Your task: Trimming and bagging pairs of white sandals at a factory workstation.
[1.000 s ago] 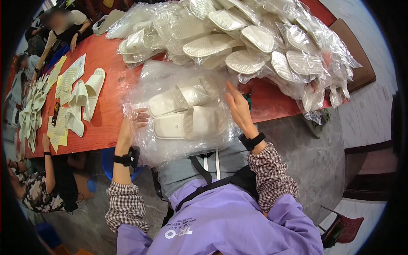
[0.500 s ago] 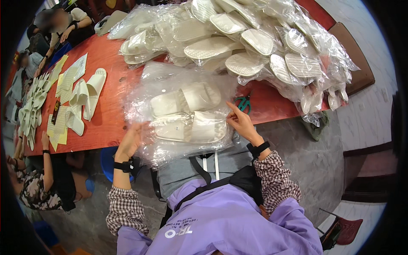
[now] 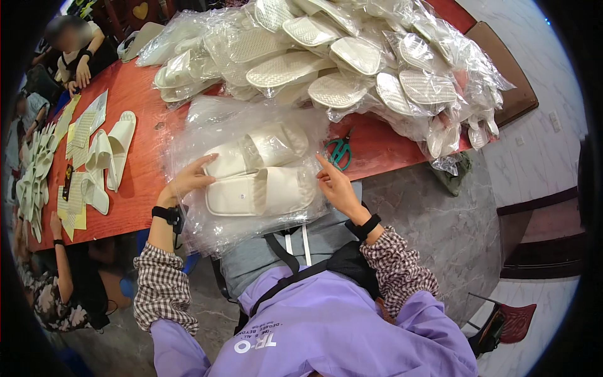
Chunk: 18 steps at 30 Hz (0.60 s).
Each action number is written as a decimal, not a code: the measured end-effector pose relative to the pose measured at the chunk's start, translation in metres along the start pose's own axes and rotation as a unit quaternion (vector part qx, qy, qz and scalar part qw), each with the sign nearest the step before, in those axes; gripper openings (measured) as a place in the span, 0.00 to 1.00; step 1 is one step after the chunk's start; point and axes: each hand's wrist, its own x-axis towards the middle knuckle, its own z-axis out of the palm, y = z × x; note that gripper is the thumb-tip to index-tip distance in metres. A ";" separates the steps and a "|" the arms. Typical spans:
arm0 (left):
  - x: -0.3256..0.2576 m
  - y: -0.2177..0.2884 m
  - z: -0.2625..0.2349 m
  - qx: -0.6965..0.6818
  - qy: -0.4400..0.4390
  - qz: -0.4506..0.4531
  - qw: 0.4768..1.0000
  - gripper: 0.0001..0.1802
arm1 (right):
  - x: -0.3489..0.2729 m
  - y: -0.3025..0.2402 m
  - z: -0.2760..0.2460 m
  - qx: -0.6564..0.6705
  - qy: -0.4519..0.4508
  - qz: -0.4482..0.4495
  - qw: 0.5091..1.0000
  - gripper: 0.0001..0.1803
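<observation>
A pair of cream slippers (image 3: 260, 191) lies side by side on a stack of clear plastic bags (image 3: 217, 235) at the table's near edge, toes to the right. The toe ends look covered by plastic; how far it covers the heels is hard to tell. My left hand (image 3: 188, 178) spans the heel of the farther slipper, thumb and fingers on either side of it. By the bag's right edge is my right hand (image 3: 336, 187), index finger stretched out, the others bent, with nothing visible gripped. Green-handled scissors (image 3: 340, 152) lie just beyond it.
Bagged slippers (image 3: 339, 63) form a big heap at the back of the red table (image 3: 143, 163). Loose slippers (image 3: 121, 144), yellow sheets (image 3: 78, 217) and a dark tool (image 3: 67, 182) lie to the left. Co-workers sit at the left side. A chair (image 3: 515, 320) stands behind on the right.
My left hand has moved from the bag's left edge onto the slipper heels. My right hand stays near the toe end, index finger still out. The whole view has shifted slightly.
</observation>
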 end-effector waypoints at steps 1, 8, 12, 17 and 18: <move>0.004 -0.002 0.005 0.000 -0.001 0.000 1.000 0.40 | 0.001 0.000 0.001 0.000 0.000 0.001 1.000 0.38; 0.002 -0.003 0.042 -0.034 0.068 0.159 0.984 0.31 | -0.003 -0.005 0.005 0.032 -0.027 -0.008 0.999 0.41; -0.013 -0.002 0.046 -0.119 0.157 0.231 0.953 0.28 | -0.004 -0.014 0.001 -0.087 -0.026 -0.009 0.996 0.44; -0.024 -0.037 0.023 -0.090 0.179 0.115 0.973 0.28 | -0.009 -0.017 0.008 -0.222 0.029 -0.049 0.973 0.40; -0.027 -0.039 0.029 -0.130 0.164 0.118 0.971 0.33 | -0.010 -0.020 0.008 -0.252 0.047 -0.069 0.964 0.38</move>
